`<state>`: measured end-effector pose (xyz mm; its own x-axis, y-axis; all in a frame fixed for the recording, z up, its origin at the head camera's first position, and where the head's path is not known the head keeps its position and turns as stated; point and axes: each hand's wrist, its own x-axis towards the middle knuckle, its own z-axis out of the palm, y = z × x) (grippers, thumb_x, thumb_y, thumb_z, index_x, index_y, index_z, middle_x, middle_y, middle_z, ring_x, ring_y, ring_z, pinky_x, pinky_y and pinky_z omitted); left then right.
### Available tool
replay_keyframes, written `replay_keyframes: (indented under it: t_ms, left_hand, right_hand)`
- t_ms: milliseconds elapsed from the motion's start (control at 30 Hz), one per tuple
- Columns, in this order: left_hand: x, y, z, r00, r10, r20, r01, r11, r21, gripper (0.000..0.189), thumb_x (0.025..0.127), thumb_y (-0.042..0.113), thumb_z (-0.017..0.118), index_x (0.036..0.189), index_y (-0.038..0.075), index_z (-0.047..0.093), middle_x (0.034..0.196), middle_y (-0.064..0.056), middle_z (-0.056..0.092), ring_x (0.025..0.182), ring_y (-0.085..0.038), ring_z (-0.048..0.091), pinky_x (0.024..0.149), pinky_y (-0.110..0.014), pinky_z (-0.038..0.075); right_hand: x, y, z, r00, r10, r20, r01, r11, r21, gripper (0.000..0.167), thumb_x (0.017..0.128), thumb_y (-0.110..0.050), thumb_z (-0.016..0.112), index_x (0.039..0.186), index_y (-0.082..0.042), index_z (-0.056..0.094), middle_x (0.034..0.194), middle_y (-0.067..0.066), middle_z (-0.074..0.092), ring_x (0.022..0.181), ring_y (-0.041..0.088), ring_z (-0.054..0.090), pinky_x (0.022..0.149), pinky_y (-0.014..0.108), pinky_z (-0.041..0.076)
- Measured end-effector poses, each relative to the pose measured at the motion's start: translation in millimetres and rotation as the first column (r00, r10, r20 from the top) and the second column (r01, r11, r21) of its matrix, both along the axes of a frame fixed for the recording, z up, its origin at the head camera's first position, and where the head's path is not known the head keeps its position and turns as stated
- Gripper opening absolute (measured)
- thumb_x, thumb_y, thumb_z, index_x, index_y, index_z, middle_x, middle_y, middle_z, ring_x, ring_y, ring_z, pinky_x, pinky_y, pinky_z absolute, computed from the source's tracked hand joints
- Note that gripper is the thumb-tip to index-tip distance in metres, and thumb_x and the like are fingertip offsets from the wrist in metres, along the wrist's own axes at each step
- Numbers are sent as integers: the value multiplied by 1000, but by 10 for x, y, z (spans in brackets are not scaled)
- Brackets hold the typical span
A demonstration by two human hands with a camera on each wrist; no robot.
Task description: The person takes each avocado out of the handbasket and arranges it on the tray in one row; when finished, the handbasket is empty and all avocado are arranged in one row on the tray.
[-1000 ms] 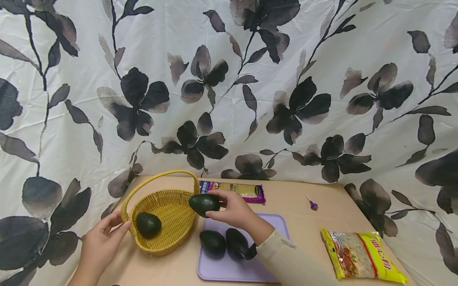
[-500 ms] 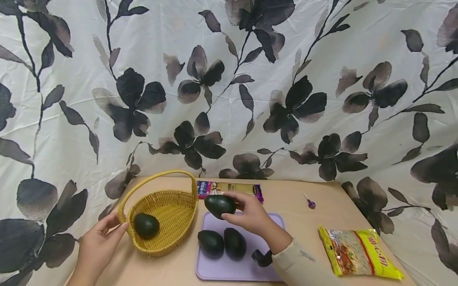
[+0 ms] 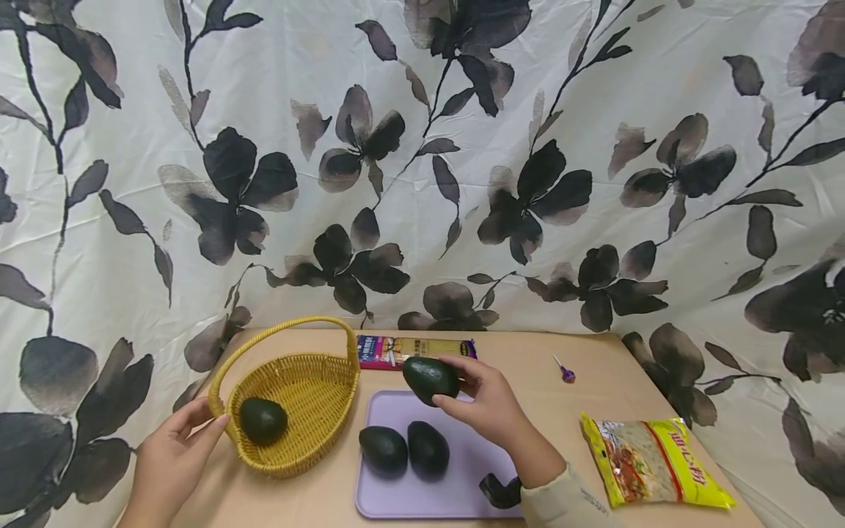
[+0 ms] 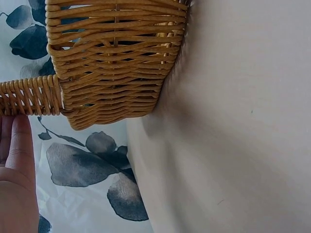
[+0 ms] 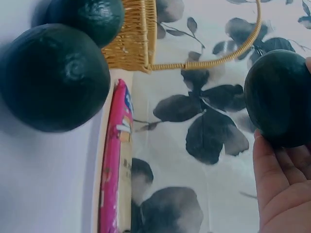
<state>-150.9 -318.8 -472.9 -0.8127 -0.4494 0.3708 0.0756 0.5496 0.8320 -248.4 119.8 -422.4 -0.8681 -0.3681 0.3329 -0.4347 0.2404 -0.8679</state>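
My right hand (image 3: 485, 400) grips a dark green avocado (image 3: 430, 380) above the back of a lilac tray (image 3: 383, 506). In the right wrist view that avocado (image 5: 279, 97) rests against the fingers, clear of the tray. Two more avocados (image 3: 384, 451) lie side by side on the tray. At the left, my left hand (image 3: 173, 455) pinches the handle of a yellow wicker basket (image 3: 323, 411) near its lower end. One avocado (image 3: 262, 421) sits inside the basket, at its left side. The left wrist view shows fingers (image 4: 20, 141) touching the handle (image 4: 29, 97).
A black curved object (image 3: 499, 490) lies on the tray beside the right sleeve; its kind is unclear. Behind the tray is a purple-ended packet (image 3: 389, 352). A lollipop (image 3: 566, 372) and a yellow food bag (image 3: 653, 462) lie to the right. A floral cloth (image 3: 422, 183) hangs behind the table.
My right hand has moved right with its avocado, from beside the basket's rim to over the tray. The left hand still holds the basket handle. The head view has shifted slightly.
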Motion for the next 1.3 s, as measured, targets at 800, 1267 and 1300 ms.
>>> replay_keyframes:
  t_ms: [800,1267,1300]
  left_hand:
    - [-6,-3,-1,999,-17,-29,18,1000,4,39,89,4,80,124,-3,67,103,28,62,98,19,58,77,-2,54]
    - [-3,-32,-10,1000,-3,-18,3,1000,8,39,89,7,81,124,-3,66,102,25,63,98,19,58,77,-1,54]
    - [-4,-30,-9,1000,-2,-15,2,1000,8,39,89,7,81,124,-3,66,102,25,63,97,19,58,76,-1,54]
  right_hand:
    - [141,504,-669,938,-263,225,284,956,-67,54,78,-6,89,128,-4,68,131,14,68,121,28,66,97,33,60]
    - [169,463,-1035,922,-312,230,292,949,117,52,78,-16,90,124,-3,68,125,15,70,119,29,67,100,37,60]
    - [171,464,-1050,923,-309,230,289,950,117,52,78,-15,90,124,-2,68,125,15,70,119,29,67,100,38,60]
